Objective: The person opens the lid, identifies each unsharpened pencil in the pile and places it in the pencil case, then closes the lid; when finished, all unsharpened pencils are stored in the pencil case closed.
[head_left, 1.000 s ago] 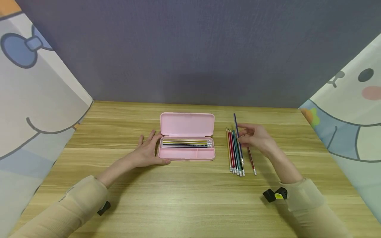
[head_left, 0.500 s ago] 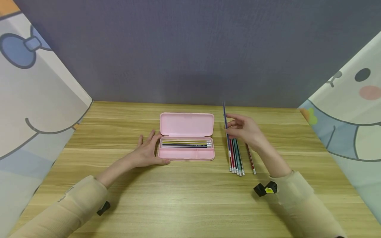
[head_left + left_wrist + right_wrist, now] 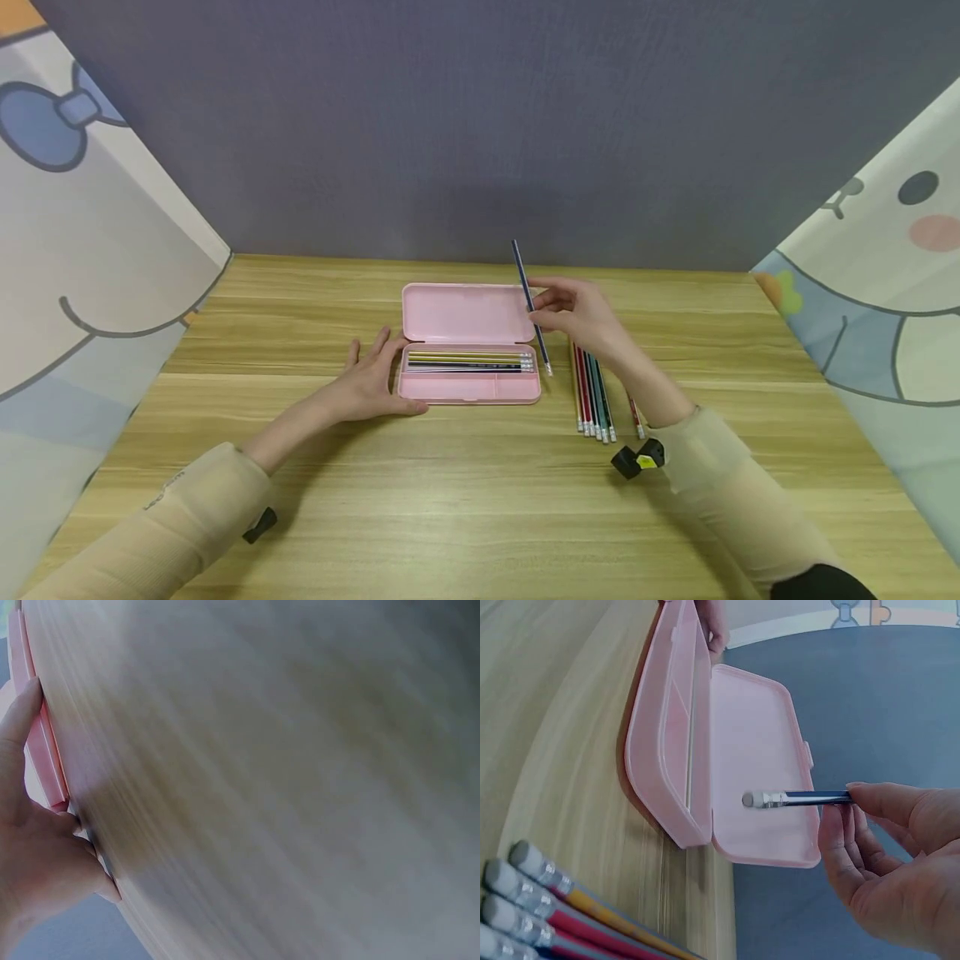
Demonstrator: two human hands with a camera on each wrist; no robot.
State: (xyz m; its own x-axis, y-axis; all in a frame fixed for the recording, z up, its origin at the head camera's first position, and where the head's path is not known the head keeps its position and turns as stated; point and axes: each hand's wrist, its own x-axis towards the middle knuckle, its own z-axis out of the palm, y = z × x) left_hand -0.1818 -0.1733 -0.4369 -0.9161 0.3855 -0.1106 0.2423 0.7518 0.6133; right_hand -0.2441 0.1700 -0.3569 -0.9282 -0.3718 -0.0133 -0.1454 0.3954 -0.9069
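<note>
At three o'clock of the pink case (image 3: 471, 387), the right hand (image 3: 581, 321) pinches a light, stiff blue pencil (image 3: 530, 304) mid-shaft, while the left hand (image 3: 372, 383) lies flat, steadying the case.

I see a dark blue pencil (image 3: 531, 307) raised, tilted, eraser end down, just right of the open pink case (image 3: 471, 343).

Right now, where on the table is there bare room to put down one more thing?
The wooden table is bare along its near edge, between both sleeves, and behind the pink pencil case. It is crowded beside the case: the left hand on one end, the right hand with a blue pencil and the loose pencils on the other.
</note>
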